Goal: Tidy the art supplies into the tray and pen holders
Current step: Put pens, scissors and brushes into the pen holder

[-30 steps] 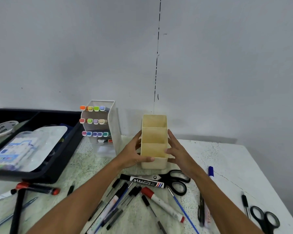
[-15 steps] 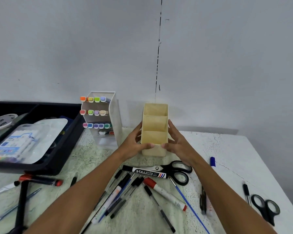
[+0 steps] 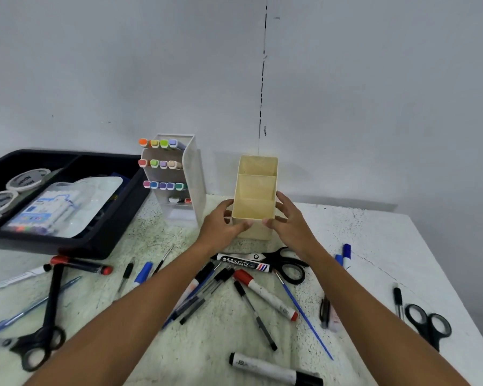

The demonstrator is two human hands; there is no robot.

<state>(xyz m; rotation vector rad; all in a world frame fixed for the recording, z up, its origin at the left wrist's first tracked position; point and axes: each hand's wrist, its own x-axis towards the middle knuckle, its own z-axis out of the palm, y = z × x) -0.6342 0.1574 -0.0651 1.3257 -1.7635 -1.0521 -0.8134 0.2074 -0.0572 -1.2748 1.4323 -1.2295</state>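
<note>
cream pen holder (image 3: 255, 196) was held upright on the table (image 3: 374, 246) near the wall | left hand (image 3: 221, 227) was curled round its left side, right hand (image 3: 289, 224) round its right side | white marker rack (image 3: 179, 176) stood just beside it | black tray (image 3: 67, 235) sat far left | whiteboard marker (image 3: 244, 262) and scissors (image 3: 286, 264) lay just in front of the holder

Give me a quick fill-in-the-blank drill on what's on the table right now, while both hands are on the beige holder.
1. The beige pen holder has ____ compartments, all without pens.
2. The left hand and right hand grip the holder from ____ sides.
3. The white marker rack stands between the holder and the ____ tray.
4. The whiteboard marker lies across a pair of ____.

Missing words: three; opposite; black; scissors
</note>
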